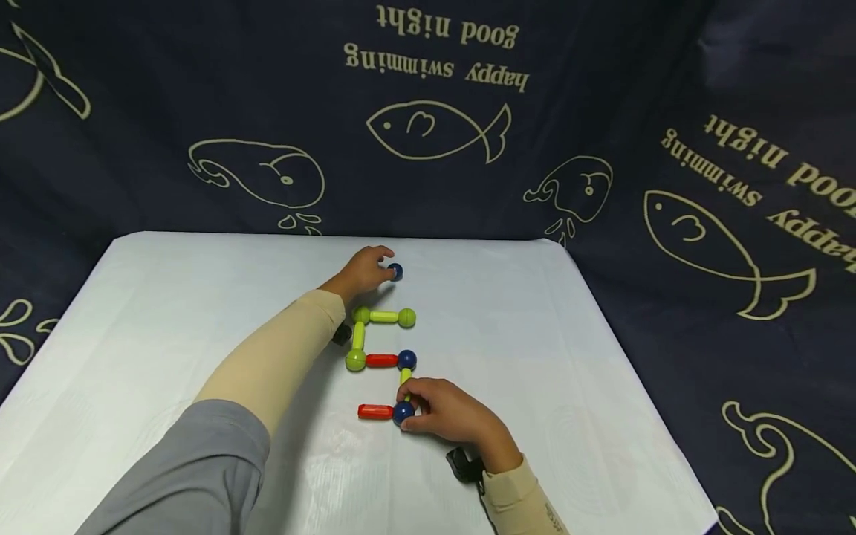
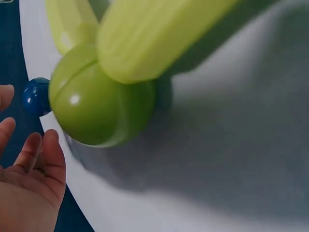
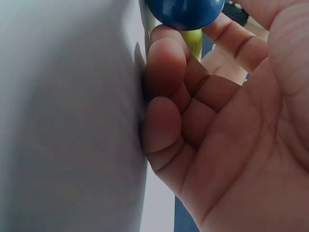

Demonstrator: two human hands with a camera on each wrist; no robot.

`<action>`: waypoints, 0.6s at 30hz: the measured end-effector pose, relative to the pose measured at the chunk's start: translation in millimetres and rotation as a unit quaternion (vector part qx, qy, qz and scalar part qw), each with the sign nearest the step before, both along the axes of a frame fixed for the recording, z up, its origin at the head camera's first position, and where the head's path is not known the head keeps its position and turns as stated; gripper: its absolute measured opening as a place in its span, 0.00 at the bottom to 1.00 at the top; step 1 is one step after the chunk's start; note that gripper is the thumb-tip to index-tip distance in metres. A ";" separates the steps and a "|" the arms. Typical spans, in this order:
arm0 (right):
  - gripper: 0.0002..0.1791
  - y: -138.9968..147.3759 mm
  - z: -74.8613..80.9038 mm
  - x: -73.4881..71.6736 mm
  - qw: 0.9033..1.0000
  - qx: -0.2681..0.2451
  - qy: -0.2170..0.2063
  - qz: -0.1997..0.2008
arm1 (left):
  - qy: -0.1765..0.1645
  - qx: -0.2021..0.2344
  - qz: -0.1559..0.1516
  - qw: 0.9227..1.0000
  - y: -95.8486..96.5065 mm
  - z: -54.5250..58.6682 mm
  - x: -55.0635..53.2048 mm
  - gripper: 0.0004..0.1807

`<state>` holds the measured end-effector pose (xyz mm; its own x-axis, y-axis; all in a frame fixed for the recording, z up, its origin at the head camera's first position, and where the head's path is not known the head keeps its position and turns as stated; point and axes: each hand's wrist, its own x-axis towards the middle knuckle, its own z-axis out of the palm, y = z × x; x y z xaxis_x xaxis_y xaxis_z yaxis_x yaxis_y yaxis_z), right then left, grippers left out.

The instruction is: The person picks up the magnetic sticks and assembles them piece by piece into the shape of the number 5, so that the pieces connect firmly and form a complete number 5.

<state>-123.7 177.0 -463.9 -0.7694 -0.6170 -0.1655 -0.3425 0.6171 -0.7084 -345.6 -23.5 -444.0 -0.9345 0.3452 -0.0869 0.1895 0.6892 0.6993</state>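
Observation:
My right hand (image 1: pixel 449 409) pinches a blue ball (image 1: pixel 403 413) at the near end of a zigzag chain of balls and rods. From that ball a red rod (image 1: pixel 374 412) points left, and a yellow-green rod (image 1: pixel 406 376) runs up to another blue ball (image 1: pixel 406 360). In the right wrist view, the fingers (image 3: pixel 164 67) lie close to the white surface below the held ball (image 3: pixel 186 12). My left hand (image 1: pixel 364 269) reaches past the chain to a loose blue ball (image 1: pixel 397 272), its thumb beside it. The left wrist view shows those fingers (image 2: pixel 50 154) loosely spread.
Beyond the middle blue ball, the chain continues with a red rod (image 1: pixel 382 361), green balls (image 1: pixel 356 361) and yellow-green rods (image 1: pixel 384 317). All of it lies on a white tabletop (image 1: pixel 535 334). A dark cloth (image 1: pixel 441 200) with fish drawings hangs behind.

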 end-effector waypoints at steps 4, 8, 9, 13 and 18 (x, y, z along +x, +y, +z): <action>0.13 0.7 0.0 0.6 1.000 0.001 0.001 -0.001 | -0.009 -0.023 -0.010 1.000 6.0 0.0 -0.8 0.26; 0.13 1.1 -1.2 1.3 1.000 0.001 0.004 -0.001 | -0.014 -0.033 -0.014 0.999 10.3 -4.2 0.8 0.24; 0.13 1.1 -1.7 1.1 1.000 0.000 0.004 -0.001 | -0.013 -0.036 -0.013 0.999 11.0 -5.2 1.2 0.23; 0.13 1.1 -2.4 0.7 1.000 -0.007 0.009 0.003 | -0.001 -0.048 -0.006 0.999 12.0 -7.6 3.7 0.21; 0.13 0.9 -2.4 0.4 1.000 -0.008 0.014 0.004 | -0.005 -0.044 0.005 0.999 8.9 -8.8 7.2 0.19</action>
